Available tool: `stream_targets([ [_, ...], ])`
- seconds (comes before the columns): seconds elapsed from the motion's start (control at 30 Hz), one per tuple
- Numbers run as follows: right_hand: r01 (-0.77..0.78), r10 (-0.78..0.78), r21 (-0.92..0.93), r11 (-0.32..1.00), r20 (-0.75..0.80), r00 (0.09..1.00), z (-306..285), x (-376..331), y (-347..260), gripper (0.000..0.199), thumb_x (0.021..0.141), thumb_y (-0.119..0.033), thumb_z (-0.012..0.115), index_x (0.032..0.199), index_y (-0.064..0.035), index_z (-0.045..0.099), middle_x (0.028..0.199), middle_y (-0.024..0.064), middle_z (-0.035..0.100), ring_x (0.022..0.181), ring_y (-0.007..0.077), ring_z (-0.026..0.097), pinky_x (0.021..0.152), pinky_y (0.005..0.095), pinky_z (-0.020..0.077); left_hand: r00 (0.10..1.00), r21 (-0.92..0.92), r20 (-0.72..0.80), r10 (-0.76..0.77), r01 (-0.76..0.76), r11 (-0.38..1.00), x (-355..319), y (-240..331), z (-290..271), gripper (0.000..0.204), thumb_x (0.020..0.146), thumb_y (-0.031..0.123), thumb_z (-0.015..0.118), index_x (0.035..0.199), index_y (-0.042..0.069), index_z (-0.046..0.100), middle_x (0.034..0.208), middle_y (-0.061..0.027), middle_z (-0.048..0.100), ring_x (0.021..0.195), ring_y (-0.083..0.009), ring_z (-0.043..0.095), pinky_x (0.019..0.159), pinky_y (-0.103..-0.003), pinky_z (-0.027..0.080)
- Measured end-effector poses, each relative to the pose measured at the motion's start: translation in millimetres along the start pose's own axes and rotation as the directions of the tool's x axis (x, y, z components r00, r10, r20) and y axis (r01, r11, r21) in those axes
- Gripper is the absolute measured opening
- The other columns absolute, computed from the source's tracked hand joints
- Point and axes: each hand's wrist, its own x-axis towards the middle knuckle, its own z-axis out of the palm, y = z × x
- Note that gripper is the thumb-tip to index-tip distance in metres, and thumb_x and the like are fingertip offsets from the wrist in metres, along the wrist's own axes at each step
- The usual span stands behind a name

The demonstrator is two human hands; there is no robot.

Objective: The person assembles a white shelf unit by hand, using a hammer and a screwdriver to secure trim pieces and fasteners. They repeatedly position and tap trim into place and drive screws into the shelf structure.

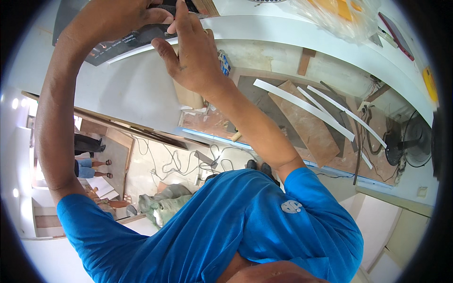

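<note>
My left hand (113,20) is at the upper left, partly cut off by the picture's top edge. Its fingers curl round a black ribbed piece (166,8), whose kind I cannot make out. Close beside it, my right hand (196,63) is raised with thumb and fingers apart. The right fingertips reach up to the black piece; whether they touch it is unclear. Under both hands lies a dark, flat package with printed pictures (101,53), on a white ledge.
A clear plastic bag with yellow things (342,12) and a red-edged flat device (395,35) lie on the white ledge (264,30). Below are white strips (302,108), brown boards (306,127) and a black fan (415,144). Cables (177,162) trail on the floor; other people stand at left.
</note>
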Motion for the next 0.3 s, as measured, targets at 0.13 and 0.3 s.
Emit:
stream_targets([
  [0.13, -0.041, 0.041, 0.008, 0.999, 0.035, 0.999, -4, -2, -3, 0.085, 0.102, -0.021, 0.067, 0.162, 0.01, 0.015, 0.125, 0.0261, 0.056, 0.11, 0.0417, 0.06, 0.089, 0.055, 0.0491, 0.996, 0.066, -0.047, 0.075, -0.072, 0.995, 1, 2, -2, 0.035, 0.088, 0.037, 0.072, 0.087, 0.002, 0.077, 0.083, -0.0217, 0.071, 0.08, -0.041, 0.07, 0.077, -0.05, 0.054],
  [0.3, -0.106, 0.101, 0.075, 0.992, 0.059, 0.993, -6, 0, -6, 0.085, 0.104, -0.028, 0.063, 0.162, 0.0115, 0.014, 0.14, 0.0321, 0.05, 0.124, 0.0463, 0.056, 0.1, 0.0572, 0.0462, 0.992, 0.061, 0.128, 0.006, -0.014, 0.998, 18, 3, -23, 0.032, 0.085, 0.033, 0.073, 0.086, 0.002, 0.076, 0.085, -0.0213, 0.071, 0.08, -0.0406, 0.07, 0.075, -0.05, 0.055],
])
